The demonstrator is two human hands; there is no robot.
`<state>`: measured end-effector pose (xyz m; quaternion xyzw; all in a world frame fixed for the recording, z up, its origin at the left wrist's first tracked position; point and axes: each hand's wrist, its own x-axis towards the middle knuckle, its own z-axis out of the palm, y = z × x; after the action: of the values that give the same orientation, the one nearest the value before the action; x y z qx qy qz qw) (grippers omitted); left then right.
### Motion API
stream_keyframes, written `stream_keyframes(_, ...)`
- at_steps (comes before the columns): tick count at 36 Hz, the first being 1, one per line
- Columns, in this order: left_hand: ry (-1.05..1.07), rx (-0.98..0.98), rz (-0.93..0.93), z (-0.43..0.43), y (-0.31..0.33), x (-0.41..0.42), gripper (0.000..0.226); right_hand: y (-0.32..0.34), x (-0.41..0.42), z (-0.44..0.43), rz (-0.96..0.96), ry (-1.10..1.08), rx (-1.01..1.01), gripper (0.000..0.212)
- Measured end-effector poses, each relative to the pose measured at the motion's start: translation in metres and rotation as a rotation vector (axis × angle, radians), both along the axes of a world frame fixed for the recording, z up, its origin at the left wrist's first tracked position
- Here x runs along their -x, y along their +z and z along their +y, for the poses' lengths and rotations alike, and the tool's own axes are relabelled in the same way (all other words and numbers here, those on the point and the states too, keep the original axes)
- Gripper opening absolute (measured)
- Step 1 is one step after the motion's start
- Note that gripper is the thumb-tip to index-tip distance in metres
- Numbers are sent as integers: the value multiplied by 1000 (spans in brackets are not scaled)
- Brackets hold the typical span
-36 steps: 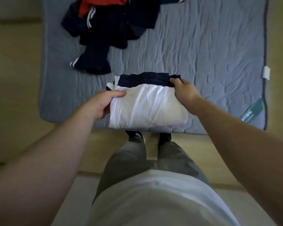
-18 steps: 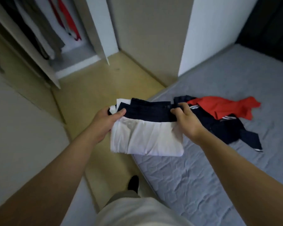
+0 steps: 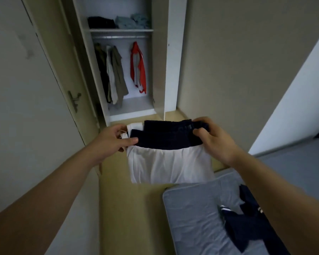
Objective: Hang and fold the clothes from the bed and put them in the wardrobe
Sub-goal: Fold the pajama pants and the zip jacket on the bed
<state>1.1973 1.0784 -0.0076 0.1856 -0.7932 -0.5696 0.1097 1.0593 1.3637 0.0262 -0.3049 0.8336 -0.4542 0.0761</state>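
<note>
Stack of folded clothes (image 3: 173, 157) at frame centre, off the bed, mid-air over floor (image 3: 129, 208): dark piece (image 3: 164, 138) on top, white piece (image 3: 169, 170) under. Left hand (image 3: 114, 142) gripping the 9 o'clock end, thumb over the dark edge, fingers tucked beneath. Right hand (image 3: 217, 140) clamped on the 3 o'clock end, fingers curled over the dark band. Gripped at both ends, probably to keep the layers flat and stop the folds sliding apart while carried. Near edge of white piece drooping toward 6 o'clock, unsupported.

Wardrobe (image 3: 159, 70) at 12 o'clock, open, well apart from the stack. Shelf (image 3: 121, 30) up top already carrying folded clothes (image 3: 131, 22), dark and pale blue; likely drop spot, free room there hard to tell. Rail below with hung clothes (image 3: 116, 74) at 11 o'clock, red top (image 3: 138, 69) hung beside them.

Bed (image 3: 197, 223) at 5 o'clock, dark clothes (image 3: 247, 227) lying loose on it, not yet folded. Door (image 3: 35, 107) at 9 o'clock.

Step judged: carrying stack to wardrobe. Task partway, more left on bed.
</note>
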Motion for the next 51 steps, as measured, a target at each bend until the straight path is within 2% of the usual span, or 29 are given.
stream_keyframes(5,-52,130,-7,-72,29,35,41,21,31,-71,111,9,34,18)
stream_keyframes(9,-127,275,-150,-109,51,60,51,35,53,-119,229,40,25,22)
stream_keyframes(11,-201,381,-272,-122,61,74,67,40,65,-141,277,73,18,25)
stream_keyframes(13,-298,437,-337,-131,70,89,92,44,78,-161,328,113,-13,25)
stream_keyframes(16,-422,456,-265,-134,78,119,127,46,99,-190,393,181,-76,28)
stream_keyframes(19,-425,561,-156,-135,71,157,134,46,126,-219,456,234,-86,28)
stream_keyframes(22,-361,570,-118,-148,62,195,128,46,162,-245,476,257,-41,24)
stream_keyframes(26,-346,555,-92,-175,58,246,106,50,218,-276,480,293,-24,25)
stream_keyframes(36,-289,729,-78,-285,74,389,69,77,367,-377,512,378,-44,26)
stream_keyframes(40,-235,874,-18,-351,78,442,56,84,422,-438,468,397,-44,46)
stream_keyframes(44,-218,978,51,-431,77,494,51,84,478,-507,399,464,-108,87)
stream_keyframes(46,-211,1023,64,-473,79,522,50,82,505,-544,422,471,-161,105)
stream_keyframes(48,-212,1063,78,-514,80,550,50,79,531,-584,469,452,-203,109)
stream_keyframes(51,-226,1095,93,-572,87,592,54,79,567,-641,452,377,-244,99)
